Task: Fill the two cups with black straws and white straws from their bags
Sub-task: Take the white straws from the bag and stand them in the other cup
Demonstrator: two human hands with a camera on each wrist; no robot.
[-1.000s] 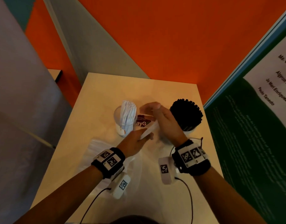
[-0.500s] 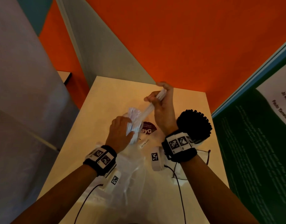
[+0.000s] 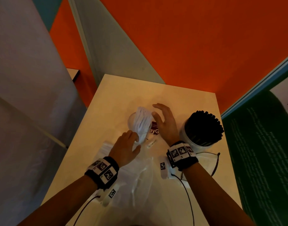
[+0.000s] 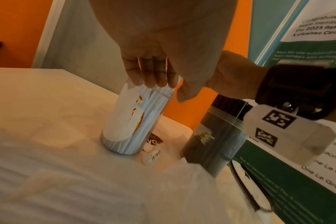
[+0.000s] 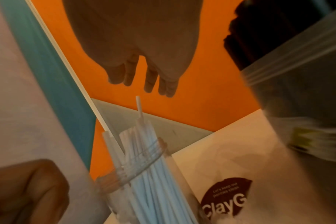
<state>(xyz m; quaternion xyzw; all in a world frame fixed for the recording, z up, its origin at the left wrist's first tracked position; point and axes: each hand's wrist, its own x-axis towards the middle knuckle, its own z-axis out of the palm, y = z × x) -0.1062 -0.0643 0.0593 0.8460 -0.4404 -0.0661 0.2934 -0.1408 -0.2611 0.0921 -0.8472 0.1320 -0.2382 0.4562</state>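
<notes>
A clear cup (image 3: pixel 130 121) packed with white straws (image 3: pixel 142 121) stands mid-table. My left hand (image 3: pixel 132 139) grips its near side at the rim; in the left wrist view the left hand's fingers (image 4: pixel 153 78) lie over the rim of the cup (image 4: pixel 130 121). My right hand (image 3: pixel 154 110) hovers beside the straw tops, fingers straight, holding nothing. In the right wrist view the right hand (image 5: pixel 144 81) is just above one white straw (image 5: pixel 138 104) that sticks up higher. A second cup full of black straws (image 3: pixel 203 129) stands at the right.
Crumpled clear plastic bags (image 3: pixel 140 173) lie on the pale table (image 3: pixel 172 98) under my wrists; one carries a dark round label (image 5: pixel 226 198). A green poster board (image 3: pixel 262 144) lines the table's right edge and orange walls close the back. Thin black cables (image 3: pixel 187 190) trail from the wristbands.
Half a second ago my right hand held white straws raised over the cup. It has let them go into the cup and opened. The left hand stays at the cup.
</notes>
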